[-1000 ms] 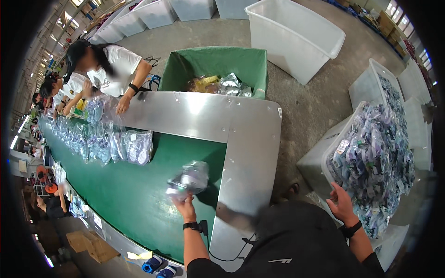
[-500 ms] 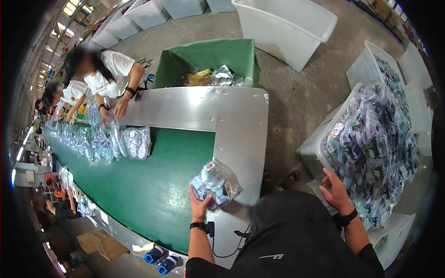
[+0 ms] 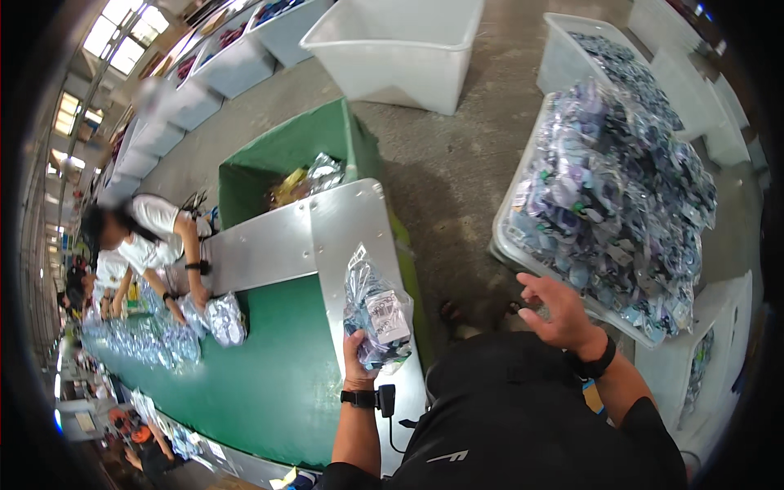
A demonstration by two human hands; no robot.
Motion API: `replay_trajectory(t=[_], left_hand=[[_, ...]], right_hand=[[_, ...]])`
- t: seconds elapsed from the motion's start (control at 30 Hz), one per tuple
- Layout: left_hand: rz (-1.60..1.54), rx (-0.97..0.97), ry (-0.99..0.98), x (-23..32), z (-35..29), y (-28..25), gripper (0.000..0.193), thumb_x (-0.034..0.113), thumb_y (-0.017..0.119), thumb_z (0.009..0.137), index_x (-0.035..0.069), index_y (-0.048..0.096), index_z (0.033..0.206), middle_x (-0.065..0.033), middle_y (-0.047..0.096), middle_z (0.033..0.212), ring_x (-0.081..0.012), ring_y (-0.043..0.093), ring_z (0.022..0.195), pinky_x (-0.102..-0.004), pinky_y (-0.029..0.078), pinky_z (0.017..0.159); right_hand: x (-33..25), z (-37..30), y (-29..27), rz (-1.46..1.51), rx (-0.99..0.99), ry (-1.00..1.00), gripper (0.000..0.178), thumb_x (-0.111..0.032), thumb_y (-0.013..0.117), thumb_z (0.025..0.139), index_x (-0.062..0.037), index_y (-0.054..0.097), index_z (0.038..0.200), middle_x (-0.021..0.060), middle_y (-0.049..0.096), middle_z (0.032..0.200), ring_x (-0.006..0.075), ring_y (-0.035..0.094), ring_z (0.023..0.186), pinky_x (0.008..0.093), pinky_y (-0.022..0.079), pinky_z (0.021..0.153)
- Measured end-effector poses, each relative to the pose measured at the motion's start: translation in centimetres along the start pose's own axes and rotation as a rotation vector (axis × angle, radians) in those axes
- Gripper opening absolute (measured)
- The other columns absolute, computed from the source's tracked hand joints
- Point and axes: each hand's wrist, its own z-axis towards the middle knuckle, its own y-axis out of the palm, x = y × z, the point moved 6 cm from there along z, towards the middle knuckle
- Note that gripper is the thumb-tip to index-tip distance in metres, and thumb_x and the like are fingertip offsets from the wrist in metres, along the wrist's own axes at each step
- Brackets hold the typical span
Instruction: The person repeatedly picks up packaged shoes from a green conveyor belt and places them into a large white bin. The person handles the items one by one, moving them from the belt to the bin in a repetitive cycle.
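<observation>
My left hand [image 3: 356,361] grips the lower end of a clear plastic bag [image 3: 377,309] with blue and purple contents that look like shoes. A white label shows on the bag's face. It is held above the metal edge [image 3: 353,214] of the conveyor table, beside the green belt [image 3: 269,400]. To the right, my right hand [image 3: 563,317] holds nothing, its fingers apart and slightly bent. It is nearest to a white bin [image 3: 523,255] piled high with similar bags [image 3: 621,212], and seems not to touch them.
Co-workers stand along the belt's far left, one person [image 3: 155,224] handling bags [image 3: 224,318] there. A green bin [image 3: 278,155] with wrappings adjoins the table's far end. A large white tub [image 3: 392,61] and further tubs stand beyond on the floor. Another white bin [image 3: 710,343] is at the right.
My view has swung right, toward the piled bin. The bag in my left hand has turned more upright, its label now facing me. My right hand stays open beside the pile.
</observation>
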Motion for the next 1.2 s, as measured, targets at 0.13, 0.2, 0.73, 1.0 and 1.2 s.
replay_trajectory(t=[0.13, 0.2, 0.73, 1.0, 1.2], left_hand=[[0.101, -0.169, 0.082, -1.0, 0.5, 10.7, 0.072, 0.027, 0.072, 0.092, -0.004, 0.046, 0.151, -0.0201, 0.065, 0.139, -0.0342, 0.067, 0.123, -0.0463, 0.057, 0.105], [0.163, -0.191, 0.030, -2.2, 0.2, 15.5, 0.092, 0.027, 0.077, 0.087, 0.004, 0.029, 0.163, -0.0187, 0.052, 0.152, -0.0331, 0.057, 0.135, -0.0459, 0.049, 0.114], [0.637, -0.729, -0.539, -22.1, -9.9, 46.1, 0.082, 0.004, 0.051, 0.100, 0.004, 0.010, 0.171, -0.0203, 0.047, 0.157, -0.0305, 0.053, 0.139, -0.0423, 0.042, 0.117], [0.511, -0.933, -0.731, -28.8, -14.0, 52.0, 0.096, 0.028, 0.069, 0.095, 0.001, 0.014, 0.170, -0.0213, 0.039, 0.164, -0.0305, 0.044, 0.150, -0.0430, 0.036, 0.123], [0.525, -1.089, -0.534, -27.4, -12.4, 52.2, 0.085, 0.030, 0.071, 0.098, -0.003, 0.029, 0.165, -0.0262, 0.047, 0.159, -0.0378, 0.051, 0.146, -0.0522, 0.040, 0.120]], right_hand=[[-2.5, -1.0, -3.9, -0.036, 0.111, -0.193, 0.061, -0.009, 0.080, 0.085, -0.0065, 0.061, 0.142, 0.0114, 0.069, 0.103, 0.0300, 0.069, 0.091, 0.0399, 0.057, 0.082], [-3.2, -2.3, -6.0, -0.093, 0.158, -0.249, 0.064, -0.011, 0.083, 0.082, -0.0078, 0.062, 0.142, 0.0104, 0.069, 0.111, 0.0299, 0.069, 0.099, 0.0409, 0.056, 0.085], [0.4, -18.7, -19.1, -0.379, 0.347, -0.092, 0.064, -0.028, 0.078, 0.084, -0.0081, 0.061, 0.143, 0.0101, 0.058, 0.113, 0.0280, 0.057, 0.112, 0.0494, 0.041, 0.106], [1.2, -23.9, -25.1, -0.543, 0.610, 0.069, 0.055, -0.022, 0.075, 0.085, -0.0123, 0.062, 0.138, 0.0125, 0.060, 0.117, 0.0315, 0.062, 0.110, 0.0487, 0.050, 0.098], [5.5, -27.9, -31.3, -0.726, 0.712, 0.138, 0.064, -0.019, 0.078, 0.075, -0.0159, 0.060, 0.137, 0.0105, 0.058, 0.118, 0.0306, 0.060, 0.108, 0.0469, 0.049, 0.094]])
